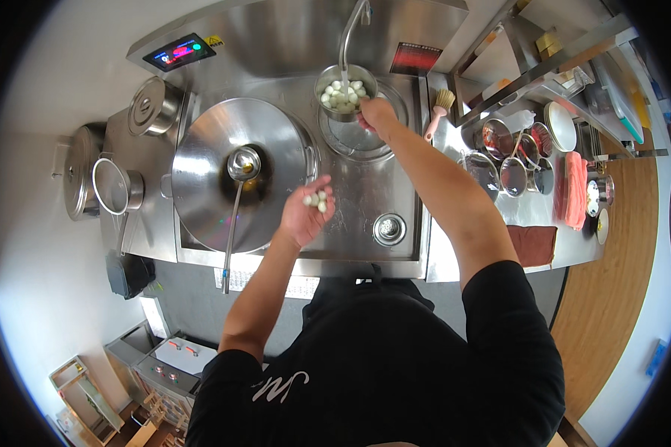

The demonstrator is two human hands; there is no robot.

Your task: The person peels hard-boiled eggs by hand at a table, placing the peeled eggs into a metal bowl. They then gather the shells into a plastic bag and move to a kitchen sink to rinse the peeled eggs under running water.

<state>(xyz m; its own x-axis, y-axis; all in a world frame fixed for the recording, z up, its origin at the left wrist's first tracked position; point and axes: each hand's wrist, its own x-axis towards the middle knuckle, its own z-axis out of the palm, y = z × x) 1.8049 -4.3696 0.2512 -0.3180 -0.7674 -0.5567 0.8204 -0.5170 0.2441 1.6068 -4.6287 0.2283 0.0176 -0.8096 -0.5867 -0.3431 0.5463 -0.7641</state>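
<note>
My left hand [303, 215] is palm up over the steel worktop, cupping several small white peeled eggs [320, 204], probably quail eggs. Farther off, my right hand [377, 116] grips the near right side of a round steel pot [321, 81]. More of the white eggs [335, 98] lie inside that pot. Water runs into it from a curved steel faucet [345, 42]. Beneath the pot is a round metal cover or ring [388, 146] on the worktop. My right fingers partly hide the pot's side.
A large steel wok [201, 167] left of my left hand holds a ladle [236, 215] and some dark liquid. A drain strainer [390, 229] sits near the front edge. To the right are a brush [439, 114], seasoning bowls [513, 176] and a pink towel [575, 190], below a metal shelf [548, 70].
</note>
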